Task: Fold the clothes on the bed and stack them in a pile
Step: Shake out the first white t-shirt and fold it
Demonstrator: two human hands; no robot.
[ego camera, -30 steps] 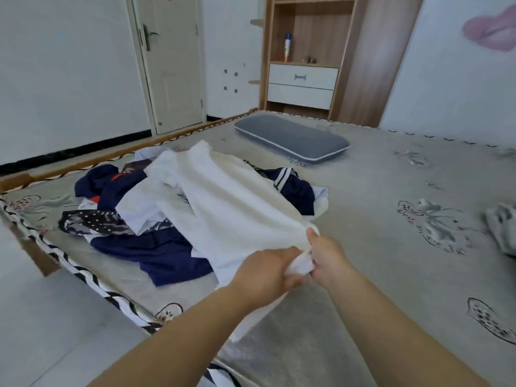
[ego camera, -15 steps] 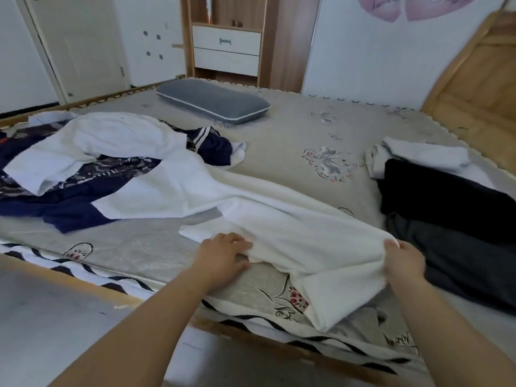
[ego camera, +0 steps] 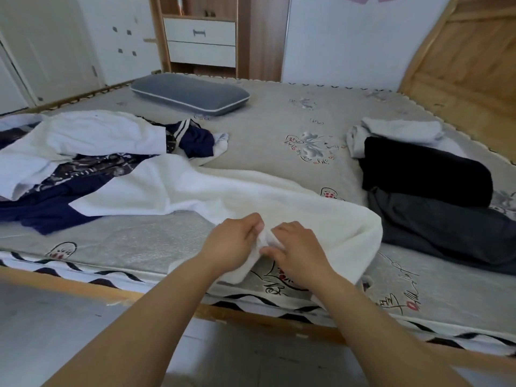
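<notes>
A large white garment (ego camera: 251, 196) lies stretched across the near part of the bed (ego camera: 279, 121), its right end folded over into a rounded edge. My left hand (ego camera: 231, 244) and my right hand (ego camera: 296, 247) meet close together at its near edge, and both pinch the white cloth. To the left lies a loose heap of clothes (ego camera: 83, 160): another white piece, dark blue pieces and a patterned one. On the right, a black garment (ego camera: 424, 171) lies on a dark grey one (ego camera: 446, 233), with a pale grey piece (ego camera: 396, 132) behind them.
A grey pillow (ego camera: 190, 93) rests at the far side of the bed. The wooden bed frame (ego camera: 83, 286) runs along the near edge, with floor below. A wooden headboard (ego camera: 469, 65) rises at the right, and a cabinet with drawers (ego camera: 199, 40) stands behind.
My hands, spread wide on the white garment half a second ago, have come together at its near edge. The garment's right end has folded over leftward. The view has shifted right since one second ago.
</notes>
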